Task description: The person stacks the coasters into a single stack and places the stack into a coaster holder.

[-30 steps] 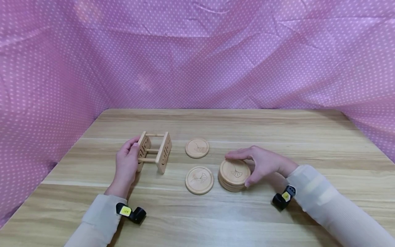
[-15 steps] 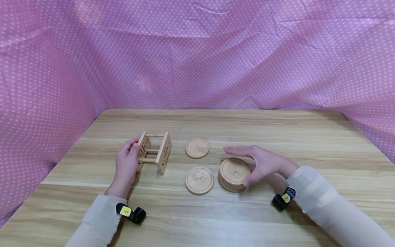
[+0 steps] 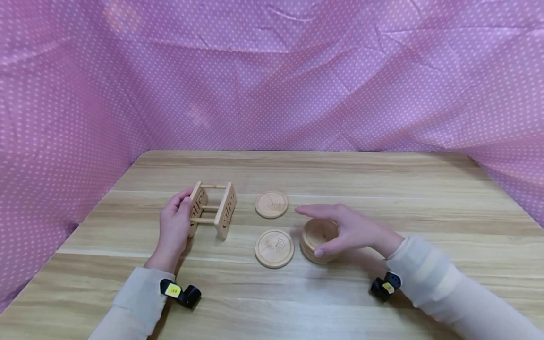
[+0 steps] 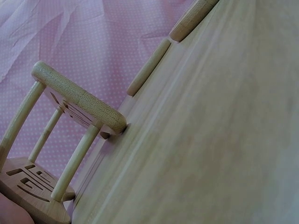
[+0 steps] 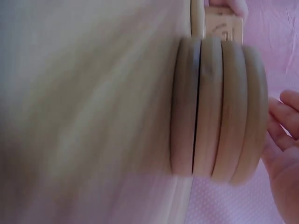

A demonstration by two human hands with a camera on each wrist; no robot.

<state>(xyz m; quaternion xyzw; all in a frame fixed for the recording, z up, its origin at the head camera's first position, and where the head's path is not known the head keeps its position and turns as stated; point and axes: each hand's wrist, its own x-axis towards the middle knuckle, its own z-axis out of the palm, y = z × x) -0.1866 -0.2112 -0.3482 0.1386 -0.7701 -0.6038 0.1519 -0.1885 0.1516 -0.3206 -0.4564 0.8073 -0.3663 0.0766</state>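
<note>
With the thumb on one face and fingers behind, my left hand (image 3: 173, 224) grips the left side panel of a wooden coaster holder (image 3: 226, 211), two carved panels joined by round rods. No coaster lies between its panels. My right hand (image 3: 350, 230) hovers over a stack of several round wooden coasters (image 3: 312, 241), thumb and fingers apart and holding nothing; it covers part of the top coaster's engraving. In the right wrist view the stack (image 5: 210, 107) appears edge-on, the hand (image 5: 287, 154) beyond its top face. The left wrist view shows the holder's rods (image 4: 77, 161) close up.
Two single coasters lie flat between the holder and the stack: one farther back (image 3: 271, 204), one nearer (image 3: 274, 249), each engraved with a leaf. They rest on a wood-grain table (image 3: 272, 302). A pink dotted cloth (image 3: 272, 85) hangs behind and at the sides.
My right hand has let go of the stack's rim and shifted left over its top. The stack and the single coasters stay put. My left hand and the holder have not moved.
</note>
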